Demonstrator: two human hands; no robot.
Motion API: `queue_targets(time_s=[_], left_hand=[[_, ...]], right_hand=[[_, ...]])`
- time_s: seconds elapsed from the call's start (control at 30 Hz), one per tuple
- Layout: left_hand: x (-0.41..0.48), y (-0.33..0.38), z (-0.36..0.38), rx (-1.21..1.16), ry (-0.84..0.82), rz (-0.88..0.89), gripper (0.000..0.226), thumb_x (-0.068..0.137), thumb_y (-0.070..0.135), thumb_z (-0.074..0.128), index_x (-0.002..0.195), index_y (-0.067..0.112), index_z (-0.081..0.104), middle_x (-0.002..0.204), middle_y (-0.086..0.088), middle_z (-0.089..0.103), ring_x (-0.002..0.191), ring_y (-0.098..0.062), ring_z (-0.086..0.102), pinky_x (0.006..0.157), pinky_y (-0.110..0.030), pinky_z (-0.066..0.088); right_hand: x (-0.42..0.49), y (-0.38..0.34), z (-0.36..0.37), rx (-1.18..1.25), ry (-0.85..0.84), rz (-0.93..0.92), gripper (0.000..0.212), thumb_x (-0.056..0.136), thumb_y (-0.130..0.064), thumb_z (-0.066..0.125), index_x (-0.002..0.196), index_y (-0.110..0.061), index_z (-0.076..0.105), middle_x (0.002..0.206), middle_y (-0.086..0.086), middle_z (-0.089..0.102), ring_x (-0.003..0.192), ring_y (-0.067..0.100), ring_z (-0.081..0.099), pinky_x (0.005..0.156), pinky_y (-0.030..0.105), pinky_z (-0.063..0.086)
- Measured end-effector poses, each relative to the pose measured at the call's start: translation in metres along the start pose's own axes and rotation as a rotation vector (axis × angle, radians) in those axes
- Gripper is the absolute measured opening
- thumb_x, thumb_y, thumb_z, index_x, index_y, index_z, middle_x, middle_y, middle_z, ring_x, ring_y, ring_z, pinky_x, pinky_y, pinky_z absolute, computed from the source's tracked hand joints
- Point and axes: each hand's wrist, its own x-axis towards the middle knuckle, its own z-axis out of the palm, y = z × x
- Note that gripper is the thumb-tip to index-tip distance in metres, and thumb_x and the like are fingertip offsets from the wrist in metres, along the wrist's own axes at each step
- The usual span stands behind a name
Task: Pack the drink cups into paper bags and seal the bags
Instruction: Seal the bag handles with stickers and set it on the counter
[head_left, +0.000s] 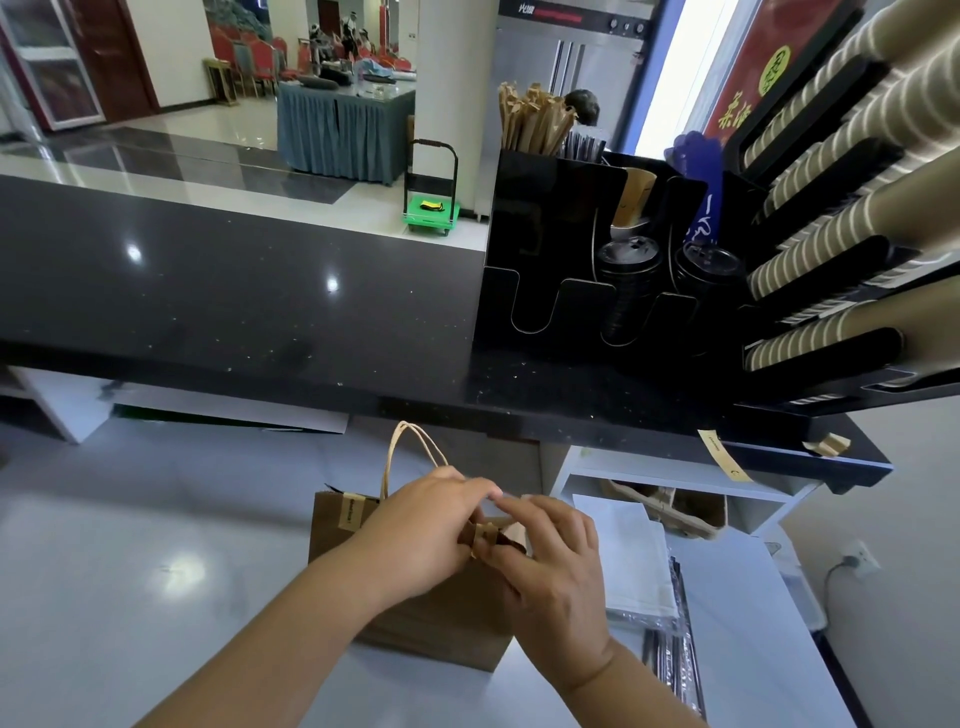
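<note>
A long black speckled stone counter (208, 291) spans the view. On its right end stand a black rack of stacked tan paper cups (831, 208) and a black acrylic organiser (545, 234) holding dark lids and wrapped straws. Below it lies a pale glossy worktop (130, 571), and on this, near the front edge and in the middle of the view, stands the brown kraft paper bag (441, 623). It is upright, with its twisted paper handles (410, 452) rising behind the hands. Whether cups are already inside cannot be seen, as the mouth is folded shut. The left hand (421, 525) curls over the folded top edge and pinches it closed. The right hand (550, 561) meets it from the other side, thumb and fingers nipping a small tan paper sticker (485, 538) at the fold. A matching tan sticker strip (352, 512) already sits over the left part of the rim, and spare strips (719, 452) hang from the counter's edge. The bag looks light and stiff but easily creased; with drinks in it the base would carry the weight and tipping would spill them. It is best steadied at the fold while the seal is pressed, then lifted by both handles, kept upright.
</note>
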Motion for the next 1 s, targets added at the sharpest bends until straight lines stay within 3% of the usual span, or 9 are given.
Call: queue_targets(time_s=[0.17,0.27,0.4,0.47,0.53,0.6,0.67,0.8,1.0], left_hand=[[0.000,0.001,-0.003,0.009,-0.018,0.003,0.054,0.085,0.012,0.059,0.131,0.035,0.043,0.113,0.006,0.049,0.096,-0.010,0.055,0.080,-0.017,0.047],[0.000,0.002,-0.003,0.009,-0.031,0.008,0.056,0.084,0.013,0.058,0.132,0.037,0.042,0.116,0.007,0.047,0.099,-0.009,0.053,0.081,-0.019,0.047],[-0.002,0.002,-0.004,-0.005,-0.056,0.010,0.047,0.082,0.013,0.058,0.122,0.037,0.049,0.112,0.008,0.047,0.100,-0.011,0.053,0.082,-0.021,0.048],[-0.003,0.002,-0.006,0.003,-0.078,0.030,0.038,0.080,0.014,0.055,0.111,0.036,0.055,0.105,0.011,0.047,0.099,-0.009,0.053,0.082,-0.025,0.049],[-0.004,0.000,-0.006,0.025,-0.081,0.036,0.032,0.080,0.015,0.053,0.105,0.035,0.058,0.101,0.013,0.046,0.098,-0.007,0.052,0.083,-0.025,0.049],[-0.004,-0.001,-0.003,0.038,-0.063,0.032,0.029,0.082,0.019,0.051,0.105,0.035,0.059,0.102,0.015,0.046,0.098,-0.005,0.051,0.084,-0.021,0.047],[-0.004,-0.001,0.002,0.062,-0.031,0.042,0.021,0.082,0.030,0.055,0.101,0.037,0.058,0.098,0.017,0.046,0.097,-0.003,0.050,0.078,-0.017,0.042],[-0.005,0.000,0.007,0.166,0.033,0.057,0.013,0.081,0.039,0.064,0.092,0.033,0.061,0.093,0.015,0.048,0.090,-0.004,0.048,0.068,-0.017,0.035],[-0.002,0.007,0.004,0.314,0.066,0.046,0.014,0.080,0.042,0.063,0.085,0.029,0.062,0.090,0.008,0.051,0.081,-0.009,0.050,0.067,-0.023,0.043]], right_hand=[[-0.003,0.005,-0.001,0.040,-0.071,0.013,0.006,0.082,-0.029,0.067,0.080,-0.029,0.073,0.124,0.000,0.063,0.112,0.023,0.051,0.085,0.035,0.040],[-0.011,0.012,-0.005,0.082,-0.167,-0.012,0.017,0.079,-0.029,0.064,0.094,-0.031,0.072,0.134,-0.001,0.055,0.119,0.024,0.048,0.092,0.035,0.036],[-0.016,0.016,-0.011,0.222,-0.191,-0.006,0.011,0.073,-0.024,0.065,0.082,-0.027,0.072,0.137,-0.005,0.051,0.121,0.021,0.047,0.094,0.033,0.037],[-0.014,0.016,-0.014,0.346,-0.128,0.088,0.011,0.076,-0.020,0.065,0.085,-0.024,0.070,0.126,-0.006,0.056,0.116,0.015,0.048,0.092,0.030,0.040],[-0.010,0.016,-0.016,0.400,-0.102,0.234,0.026,0.077,-0.024,0.064,0.103,-0.027,0.063,0.119,-0.011,0.055,0.113,0.007,0.048,0.094,0.022,0.040],[-0.006,0.015,-0.017,0.446,-0.213,0.405,0.049,0.075,-0.032,0.065,0.120,-0.038,0.046,0.121,-0.021,0.051,0.116,-0.002,0.046,0.099,0.012,0.035],[-0.007,0.016,-0.016,0.527,-0.354,0.535,0.060,0.074,-0.034,0.067,0.125,-0.044,0.036,0.122,-0.026,0.049,0.117,-0.007,0.043,0.099,0.008,0.031],[-0.010,0.018,-0.010,0.622,-0.442,0.666,0.063,0.076,-0.023,0.072,0.123,-0.046,0.037,0.115,-0.024,0.054,0.112,-0.010,0.047,0.092,0.003,0.035],[-0.011,0.015,-0.008,0.615,-0.409,0.690,0.056,0.077,-0.022,0.071,0.125,-0.034,0.045,0.110,-0.020,0.056,0.107,-0.008,0.049,0.088,0.001,0.035]])
